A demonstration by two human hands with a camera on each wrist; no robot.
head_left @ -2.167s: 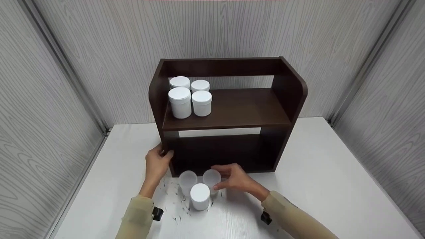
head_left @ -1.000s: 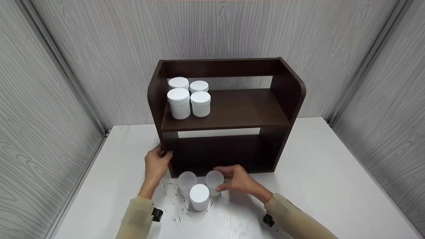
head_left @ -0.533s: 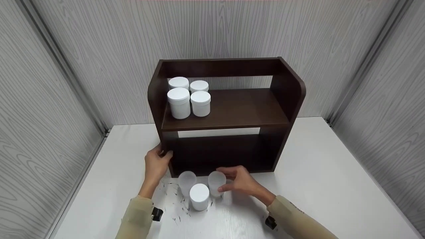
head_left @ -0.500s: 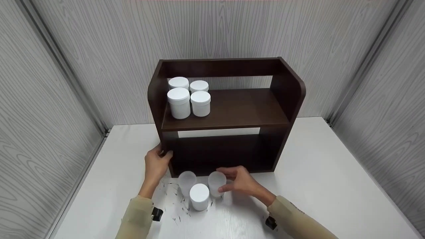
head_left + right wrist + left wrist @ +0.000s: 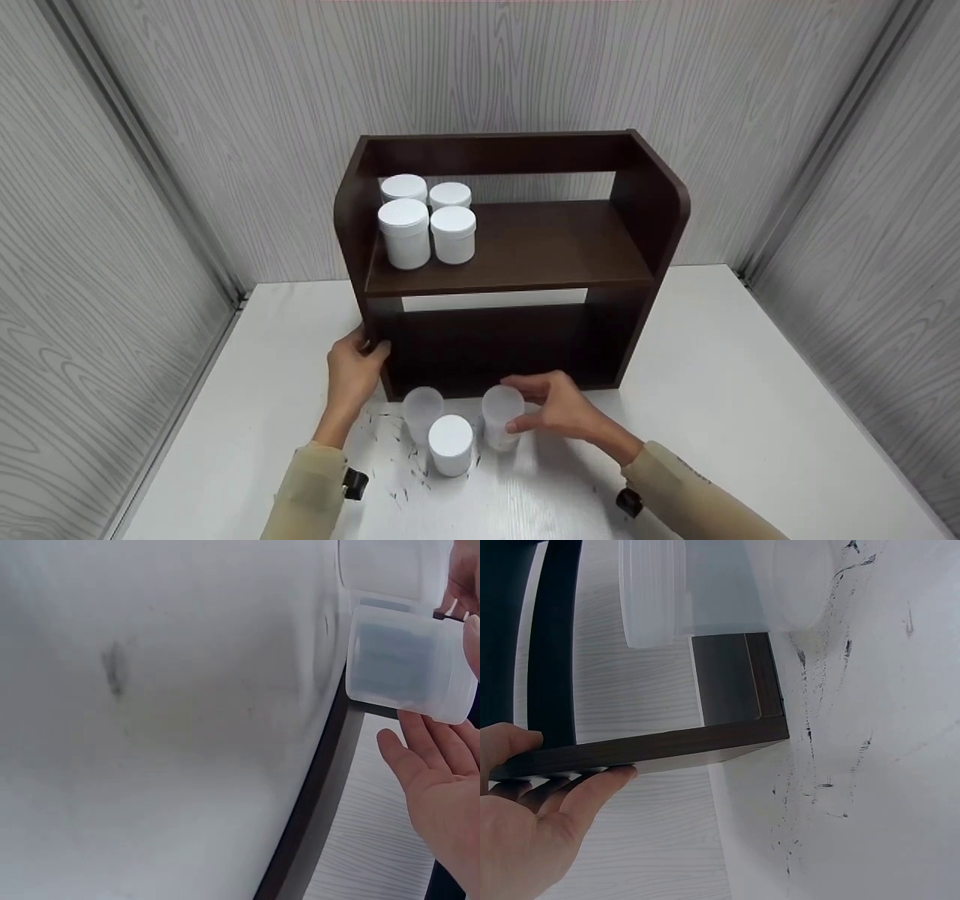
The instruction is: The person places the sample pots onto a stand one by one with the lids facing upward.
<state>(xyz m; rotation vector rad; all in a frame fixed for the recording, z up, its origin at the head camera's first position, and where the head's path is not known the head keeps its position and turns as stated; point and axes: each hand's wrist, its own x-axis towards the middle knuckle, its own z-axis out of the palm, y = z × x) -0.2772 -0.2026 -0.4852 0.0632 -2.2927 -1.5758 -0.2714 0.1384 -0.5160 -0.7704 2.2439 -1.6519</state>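
Note:
My left hand [image 5: 352, 375] grips the left side panel of a dark brown two-tier shelf [image 5: 480, 289]; in the left wrist view its thumb and fingers [image 5: 600, 787] lie on either side of the board. In front of the shelf, my right hand [image 5: 566, 409] holds an upright translucent plastic jar [image 5: 502, 412], thumb towards me, fingers around the far side. Seen from the right wrist, fingers and thumb are around that jar [image 5: 394, 656]. To its left stand a second translucent jar [image 5: 423, 412] and a white lidded jar [image 5: 451, 446].
Several white lidded jars [image 5: 405, 232] stand grouped at the left of the upper shelf board. Dark scuff marks [image 5: 409, 472] show on the white table [image 5: 750, 420]. Grey wood-patterned walls [image 5: 510, 67] enclose the back and sides.
My right hand has moved the translucent jar to the right, widening the gap to the second translucent jar and the white one. The left hand has stayed on the shelf's side panel.

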